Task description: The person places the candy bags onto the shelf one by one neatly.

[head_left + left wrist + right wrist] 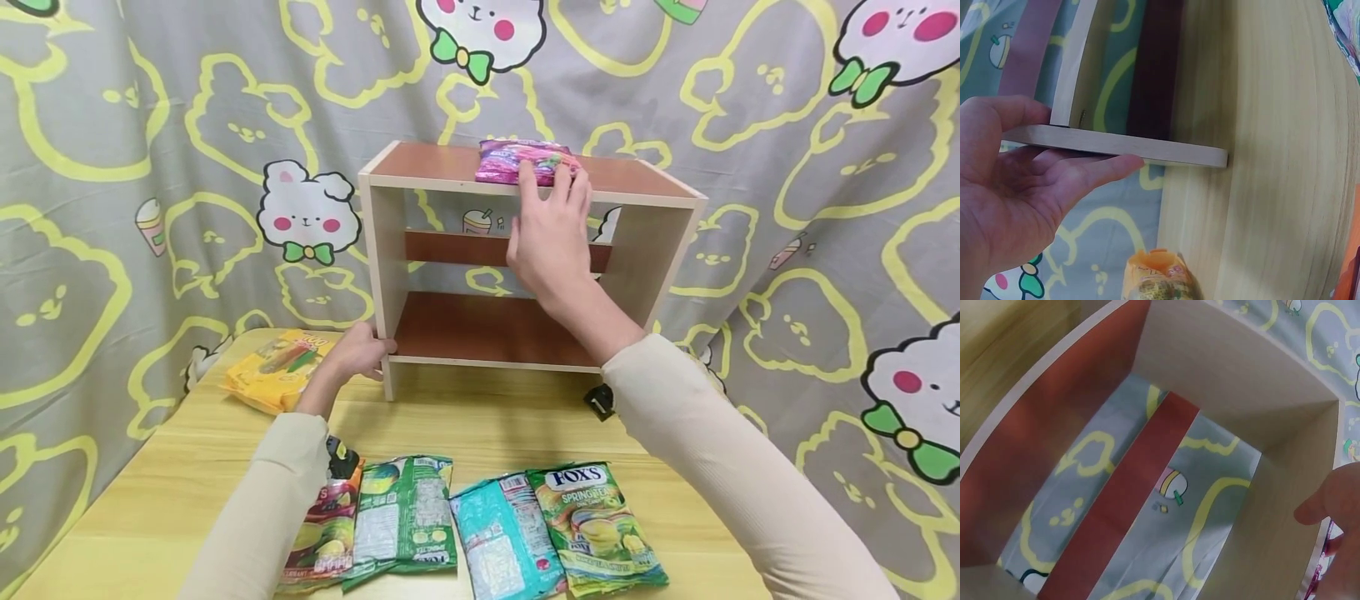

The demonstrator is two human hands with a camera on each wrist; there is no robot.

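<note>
A small two-tier shelf [517,362] with reddish-brown boards and pale edges stands on the table. At its lower left, my left hand [360,350] grips the side panel [1116,142], thumb on one face and fingers along the other. On the top board lies a shiny pink-purple candy bag [498,162]. The fingers of my right hand [553,237] rest over the front of this bag, with the thumb lower, apart from it, before the top board's edge. In the right wrist view, the thumb [1313,509] overlaps the top board, and only a strip of the bag shows.
A yellow snack bag [273,367] lies left of the shelf. Along the front are a red-orange bag [326,533], a green bag [405,517], a teal bag [506,533] and a green Fox's Spring Tea bag [600,533]. A patterned curtain [300,108] hangs behind.
</note>
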